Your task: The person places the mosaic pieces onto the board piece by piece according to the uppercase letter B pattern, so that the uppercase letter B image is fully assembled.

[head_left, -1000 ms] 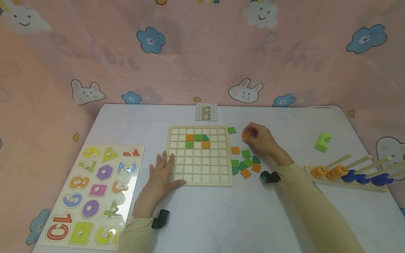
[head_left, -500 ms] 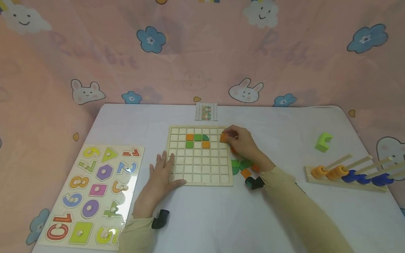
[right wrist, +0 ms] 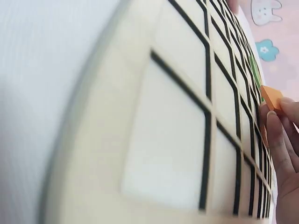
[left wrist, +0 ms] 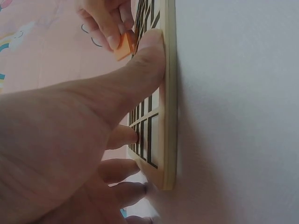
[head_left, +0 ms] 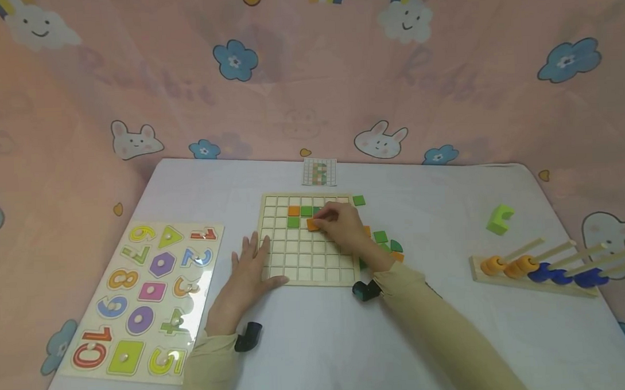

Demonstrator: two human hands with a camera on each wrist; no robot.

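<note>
A wooden grid board (head_left: 289, 259) lies mid-table, with an orange square tile (head_left: 294, 210) and green tiles (head_left: 306, 210) set in its upper cells. My right hand (head_left: 344, 225) is over the board and pinches another orange square tile (head_left: 312, 224) between thumb and fingertips; the right wrist view shows this tile (right wrist: 272, 98) tilted above the cells. My left hand (head_left: 248, 280) rests with spread, straight fingers on the board's left edge, its thumb (left wrist: 152, 51) on the near rim. My right hand hides part of the board and a dark green piece.
Loose green (head_left: 380, 237) and orange tiles lie right of the board, partly behind my wrist. A small pattern card (head_left: 319, 172) lies beyond it. At left is a number puzzle board (head_left: 146, 304); at right, a peg stand (head_left: 532, 276) with beads and a green block (head_left: 498, 220).
My right hand has carried the orange tile leftward from beside the board to above its upper cells. My left hand has stayed in place.
</note>
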